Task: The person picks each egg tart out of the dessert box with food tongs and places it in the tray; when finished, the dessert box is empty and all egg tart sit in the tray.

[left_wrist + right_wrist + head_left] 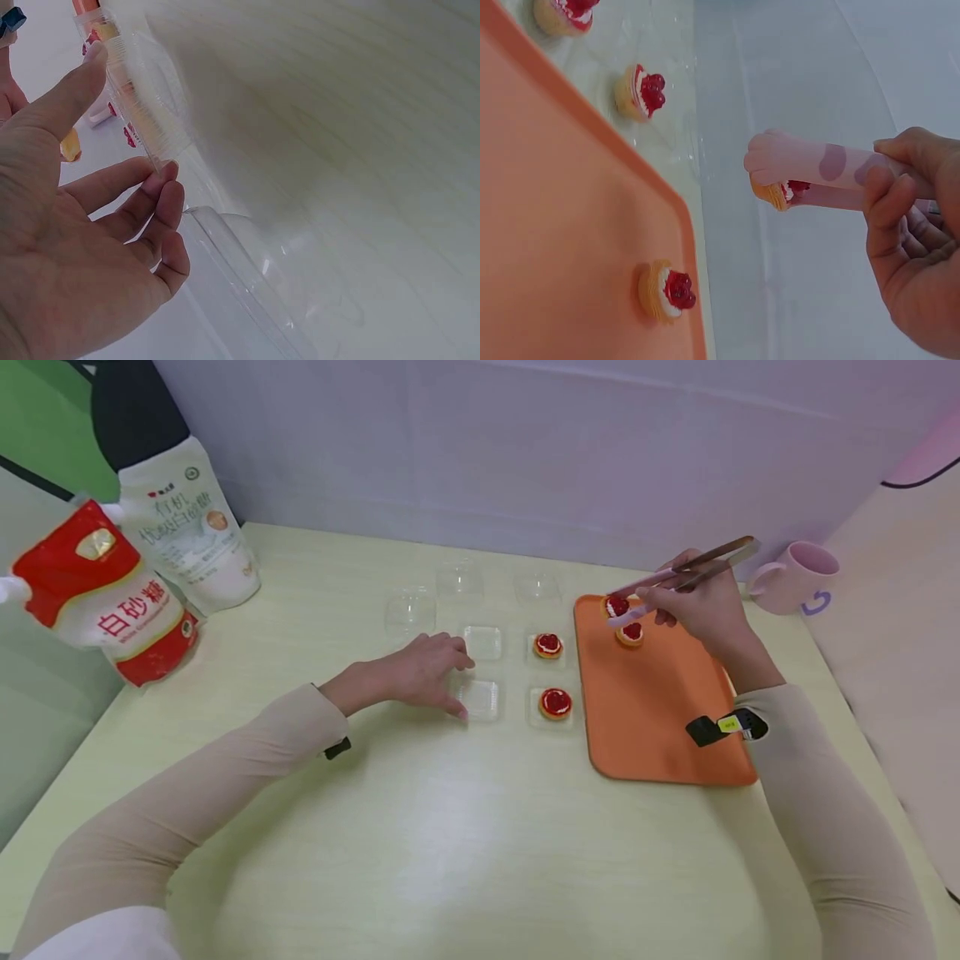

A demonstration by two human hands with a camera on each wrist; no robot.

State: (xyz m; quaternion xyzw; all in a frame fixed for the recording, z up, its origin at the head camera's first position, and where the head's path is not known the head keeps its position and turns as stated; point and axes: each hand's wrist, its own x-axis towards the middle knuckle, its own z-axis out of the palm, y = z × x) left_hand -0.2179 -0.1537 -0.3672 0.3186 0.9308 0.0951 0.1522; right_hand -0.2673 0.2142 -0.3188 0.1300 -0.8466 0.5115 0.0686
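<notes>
My right hand [696,602] grips metal tongs [723,553] with pink paw-shaped ends. Between the paws is a small tart [769,191] with red fruit and white cream, held above the orange tray [652,718]. A similar tart [629,635] sits on that tray. Over on the left, my left hand [423,670] has its thumb and fingers spread at the edge of a clear plastic container base [480,700], fingers loosely bent. Two more tarts, a rear one [548,646] and a front one [556,703], each rest in a clear base.
Another clear base [482,643] lies behind the one at my left hand. Clear domed lids [460,578] stand farther back. At the left are a red-and-white sugar bag [123,610] and a white pouch [191,527]. A pink mug [795,578] stands at the back right.
</notes>
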